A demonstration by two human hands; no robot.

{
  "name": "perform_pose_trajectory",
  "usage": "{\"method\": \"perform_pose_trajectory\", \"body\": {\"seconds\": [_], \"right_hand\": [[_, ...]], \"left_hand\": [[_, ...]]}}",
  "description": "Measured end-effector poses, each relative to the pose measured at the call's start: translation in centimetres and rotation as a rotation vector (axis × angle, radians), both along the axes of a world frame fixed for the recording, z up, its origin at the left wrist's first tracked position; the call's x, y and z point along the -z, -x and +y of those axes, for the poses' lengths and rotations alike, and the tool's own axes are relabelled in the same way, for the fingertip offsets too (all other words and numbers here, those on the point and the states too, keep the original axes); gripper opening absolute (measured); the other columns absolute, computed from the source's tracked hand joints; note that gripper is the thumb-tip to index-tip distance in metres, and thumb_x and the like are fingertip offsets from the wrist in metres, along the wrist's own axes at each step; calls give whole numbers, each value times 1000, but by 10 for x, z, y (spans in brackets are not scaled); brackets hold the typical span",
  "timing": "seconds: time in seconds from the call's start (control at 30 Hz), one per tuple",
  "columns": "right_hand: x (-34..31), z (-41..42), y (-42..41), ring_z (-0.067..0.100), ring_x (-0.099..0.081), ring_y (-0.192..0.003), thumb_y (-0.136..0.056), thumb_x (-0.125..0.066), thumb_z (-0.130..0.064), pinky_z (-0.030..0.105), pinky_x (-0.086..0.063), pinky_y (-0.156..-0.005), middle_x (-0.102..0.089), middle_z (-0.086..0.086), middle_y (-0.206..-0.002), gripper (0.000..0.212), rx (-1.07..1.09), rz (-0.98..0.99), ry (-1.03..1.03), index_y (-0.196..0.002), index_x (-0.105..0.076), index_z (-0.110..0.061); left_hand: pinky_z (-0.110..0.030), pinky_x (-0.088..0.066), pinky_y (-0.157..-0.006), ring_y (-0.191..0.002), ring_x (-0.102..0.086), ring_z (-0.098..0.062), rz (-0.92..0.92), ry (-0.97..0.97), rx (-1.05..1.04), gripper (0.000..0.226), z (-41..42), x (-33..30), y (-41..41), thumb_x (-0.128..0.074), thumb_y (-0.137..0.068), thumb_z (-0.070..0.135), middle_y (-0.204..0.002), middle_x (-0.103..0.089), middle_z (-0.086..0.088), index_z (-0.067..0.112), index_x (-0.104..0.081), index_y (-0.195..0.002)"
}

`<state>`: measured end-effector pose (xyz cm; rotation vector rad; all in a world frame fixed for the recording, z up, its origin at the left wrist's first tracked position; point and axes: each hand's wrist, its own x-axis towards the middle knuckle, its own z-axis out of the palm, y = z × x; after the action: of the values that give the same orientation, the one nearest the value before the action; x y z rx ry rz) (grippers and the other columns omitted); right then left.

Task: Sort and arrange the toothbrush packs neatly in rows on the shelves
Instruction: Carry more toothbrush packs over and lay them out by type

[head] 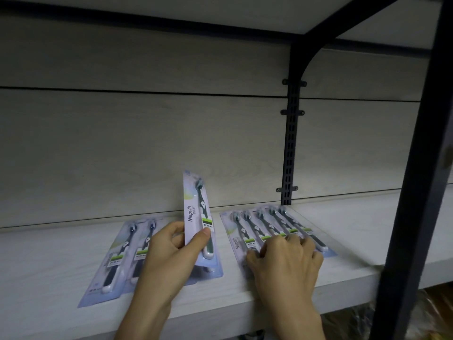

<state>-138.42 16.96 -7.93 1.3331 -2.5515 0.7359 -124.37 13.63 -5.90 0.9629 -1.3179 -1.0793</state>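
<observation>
Head view: left hand (169,251) grips "Niepoth" pack (196,214) (upright).

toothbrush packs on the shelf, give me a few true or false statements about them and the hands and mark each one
1. The left hand holds one toothbrush pack tilted up off the shelf. True.
2. The right hand hangs free above the shelf. False: it rests on the overlapping row of packs at the right.
3. The packs at the left stand upright against the back panel. False: they lie flat.
4. The right row shows several brush heads pointing toward the back panel. True.
</observation>
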Motion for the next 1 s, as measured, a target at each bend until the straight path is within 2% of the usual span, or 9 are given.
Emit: {"method": "perform_pose_trajectory", "body": {"seconds": [0.07,0.23,0.33,0.47,0.63,0.7,0.83,0.93,1.0], "right_hand": [[0,1,2,28,-37,-115,-86,-49,-47,38,-28,-88,-56,2,-114,27,2,-1,4,-92,-65,-25],[0,-1,9,27,-39,-109,-89,-47,-44,38,-29,-86,-57,2,-111,26,2,31,14,-93,-63,-24],[1,-3,12,26,-39,-107,-89,-47,-44,38,-29,-85,-59,1,-107,25,1,16,30,-89,-62,-24],[1,-3,15,26,-39,-107,-89,-48,-45,37,-28,-84,-59,0,-105,25,6,18,47,-88,-61,-24],[2,-2,24,26,-40,-108,-88,-49,-47,37,-29,-86,-61,-1,-107,25,28,14,48,-90,-62,-25],[2,-1,27,26,-41,-110,-88,-49,-48,37,-29,-86,-61,-1,-108,27,37,17,42,-91,-63,-25],[3,2,36,26,-41,-113,-87,-47,-49,37,-29,-87,-61,-2,-110,29,49,22,38,-93,-63,-25],[2,3,40,26,-40,-111,-88,-47,-49,37,-29,-88,-61,-2,-111,30,57,20,27,-94,-63,-25],[1,2,40,26,-40,-111,-89,-47,-48,37,-29,-88,-61,-1,-111,28,48,24,26,-93,-62,-25]], "left_hand": [[-15,-41,-43,-51,-62,-8,-2,-8,7,3,0,0,4,-67,-85,14,-68,-73,-7,11,-67,-86],[-29,-48,-63,-57,-65,-9,-19,-26,13,3,2,1,10,-68,-84,16,-69,-73,-3,14,-67,-85],[-29,-50,-65,-59,-67,-10,-32,-28,6,3,2,1,11,-68,-84,16,-69,-73,-2,15,-67,-86],[-25,-52,-59,-60,-67,-11,-53,-27,10,1,3,1,16,-68,-85,16,-70,-73,-2,15,-67,-85],[-45,-53,-84,-77,-71,-21,-129,1,10,2,2,5,23,-68,-84,19,-73,-74,1,18,-69,-84],[-48,-52,-87,-79,-71,-19,-162,14,4,2,1,6,25,-68,-83,20,-74,-74,3,21,-70,-84],[-43,-53,-86,-80,-70,-12,-208,53,-8,7,-1,7,31,-69,-82,21,-79,-74,10,26,-67,-87],[-37,-53,-83,-76,-69,-6,-270,91,-13,10,-1,8,37,-68,-84,23,-76,-73,14,26,-66,-92],[-37,-52,-84,-76,-69,-6,-317,111,-15,9,-2,9,42,-67,-84,25,-74,-73,15,28,-64,-92]]}}
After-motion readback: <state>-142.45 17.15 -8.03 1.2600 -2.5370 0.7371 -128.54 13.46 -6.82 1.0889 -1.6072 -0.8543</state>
